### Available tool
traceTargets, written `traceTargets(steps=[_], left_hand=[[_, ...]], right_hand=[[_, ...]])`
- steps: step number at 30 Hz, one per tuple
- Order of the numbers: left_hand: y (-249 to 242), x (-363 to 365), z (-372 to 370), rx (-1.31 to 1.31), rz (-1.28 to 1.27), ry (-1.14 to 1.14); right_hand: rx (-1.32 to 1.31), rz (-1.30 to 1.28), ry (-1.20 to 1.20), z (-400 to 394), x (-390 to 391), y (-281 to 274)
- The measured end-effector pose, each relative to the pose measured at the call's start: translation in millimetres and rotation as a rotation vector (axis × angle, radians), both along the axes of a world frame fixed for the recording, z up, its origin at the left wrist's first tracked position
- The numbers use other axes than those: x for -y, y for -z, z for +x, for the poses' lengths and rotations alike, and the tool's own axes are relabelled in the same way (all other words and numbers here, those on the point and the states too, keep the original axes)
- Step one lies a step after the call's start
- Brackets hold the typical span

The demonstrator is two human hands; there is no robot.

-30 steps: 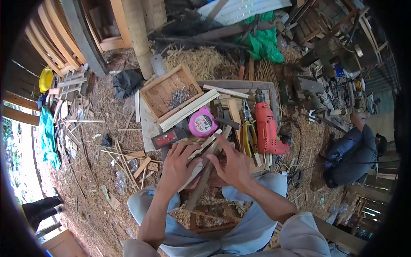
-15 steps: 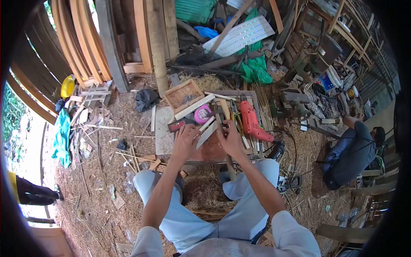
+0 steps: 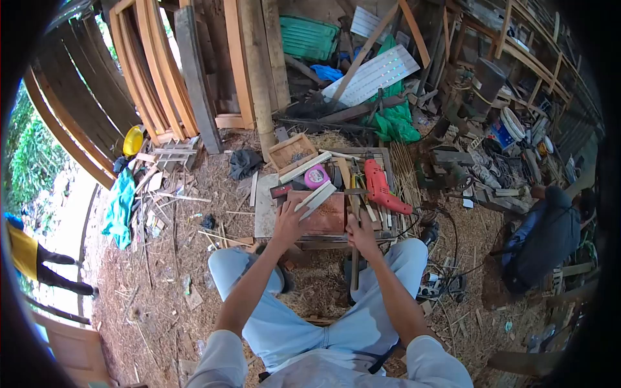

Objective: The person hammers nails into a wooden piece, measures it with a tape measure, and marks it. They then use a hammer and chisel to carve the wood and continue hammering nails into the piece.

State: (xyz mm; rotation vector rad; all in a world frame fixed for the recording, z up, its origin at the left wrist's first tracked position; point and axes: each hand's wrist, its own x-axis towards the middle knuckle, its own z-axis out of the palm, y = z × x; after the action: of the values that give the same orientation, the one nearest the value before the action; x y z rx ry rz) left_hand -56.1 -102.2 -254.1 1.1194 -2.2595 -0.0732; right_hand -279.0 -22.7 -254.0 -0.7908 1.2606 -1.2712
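My left hand [image 3: 288,223] is closed around the lower end of a pale wooden strip [image 3: 317,197], slanting over a reddish-brown board [image 3: 326,224] on the low work table. My right hand [image 3: 363,234] grips a hammer [image 3: 354,265] by its wooden handle, head up near the board's right edge. Beyond the strip sits a round pink tape measure [image 3: 317,177]. A red-and-black tool [image 3: 279,191] lies by my left fingertips, partly covered. The red power drill [image 3: 381,187] rests to the right of the hammer head, with pliers-like handles beside it.
A small wooden box [image 3: 292,152] of nail-like pieces stands at the table's back left. The drill's black cable [image 3: 456,246] loops over the shaving-covered floor on the right. A seated person [image 3: 546,236] is at far right; another person [image 3: 39,258] stands at far left.
My right hand has drawn back toward me and lower, gripping the hammer handle. My left hand stays by the wooden strip. The whole view has shifted somewhat, with the surroundings moving right and down.
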Motion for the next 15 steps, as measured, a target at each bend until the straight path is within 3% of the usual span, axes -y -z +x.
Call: traceTargets(steps=[1, 3, 4, 7, 15], left_hand=[[0, 1, 2, -0.002, 0.031, 0.028], [11, 2, 8, -0.01, 0.103, 0.055], [20, 6, 11, -0.031, 0.06, 0.071], [28, 3, 10, -0.083, 0.049, 0.074], [37, 5, 4, -0.237, -0.012, 0.025]], right_hand=[[-0.008, 0.012, -0.009, 2, 4, 5], [-0.76, -0.524, 0.058, 12, 11, 20], [-0.668, -0.248, -0.085, 20, 2, -16], [-0.93, -0.264, -0.12, 37, 5, -35], [-1.17, -0.146, -0.277, 58, 11, -51]])
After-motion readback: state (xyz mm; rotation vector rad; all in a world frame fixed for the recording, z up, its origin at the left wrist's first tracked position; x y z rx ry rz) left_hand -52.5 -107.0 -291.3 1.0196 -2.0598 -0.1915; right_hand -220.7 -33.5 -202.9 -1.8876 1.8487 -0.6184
